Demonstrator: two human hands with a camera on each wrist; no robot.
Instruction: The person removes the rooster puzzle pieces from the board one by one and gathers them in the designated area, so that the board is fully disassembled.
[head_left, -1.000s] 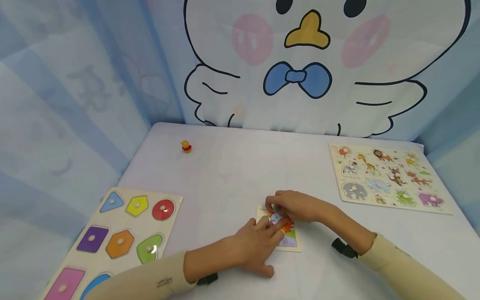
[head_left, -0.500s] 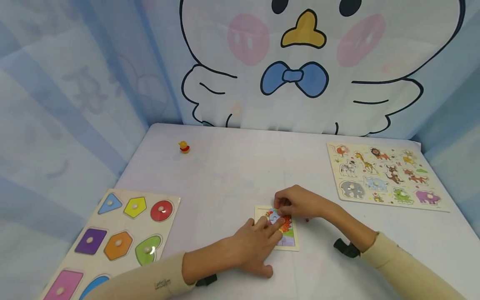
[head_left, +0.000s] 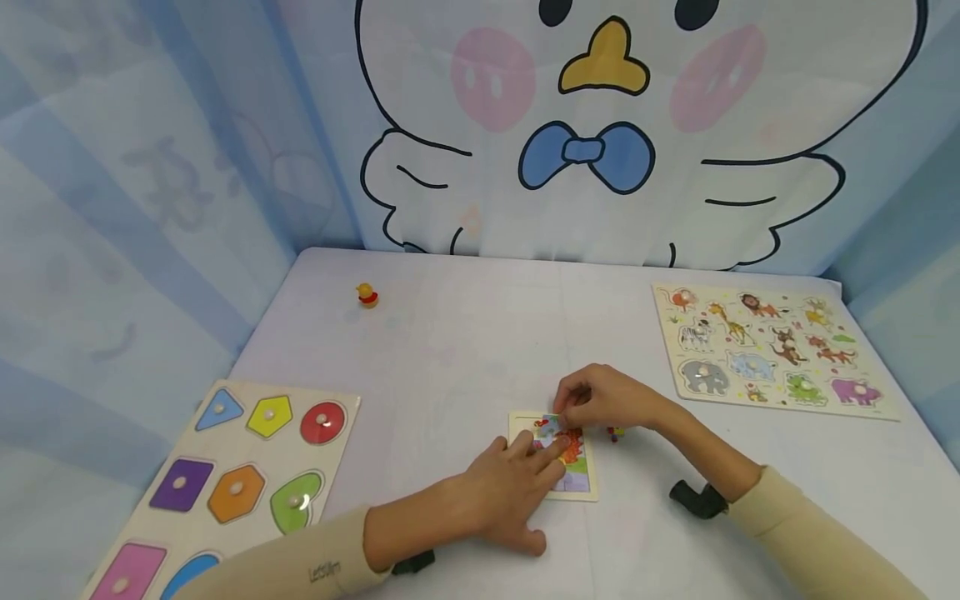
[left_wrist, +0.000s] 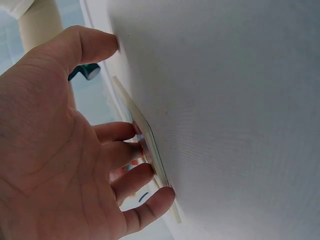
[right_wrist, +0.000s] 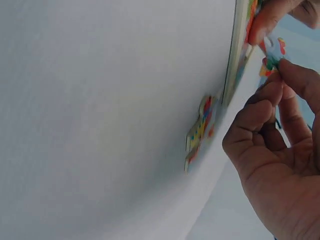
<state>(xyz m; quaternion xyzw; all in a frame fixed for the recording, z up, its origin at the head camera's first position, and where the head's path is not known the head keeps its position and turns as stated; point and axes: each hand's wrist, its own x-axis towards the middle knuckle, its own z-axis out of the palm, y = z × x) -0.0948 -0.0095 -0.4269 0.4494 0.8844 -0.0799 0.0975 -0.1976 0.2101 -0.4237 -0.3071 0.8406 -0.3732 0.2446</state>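
A small jigsaw puzzle in a pale wooden frame (head_left: 587, 493) lies on the white table, its picture partly under my hands. My left hand (head_left: 510, 496) rests on it with fingers spread and fairly straight. In the left wrist view, the fingertips (left_wrist: 161, 199) lie at the frame's edge. Over the puzzle's upper right corner, my right hand (head_left: 609, 400) pinches a small jigsaw piece (right_wrist: 274, 50) between thumb and index finger, close to a left-hand finger. Another colourful loose piece (right_wrist: 202, 127) lies on the table beside the frame, partly hidden below the right hand in the head view.
A wooden shape board (head_left: 288, 454) with knobbed pieces lies at the left, partly under the left sleeve. An animal peg board (head_left: 772, 350) is at the far right. A tiny yellow and red duck figure (head_left: 367, 296) stands at the back left. Printed curtains surround the table.
My right hand has shifted right and slightly away from me over the puzzle, uncovering more of the picture and the loose piece beside it. The left hand has stayed in place.
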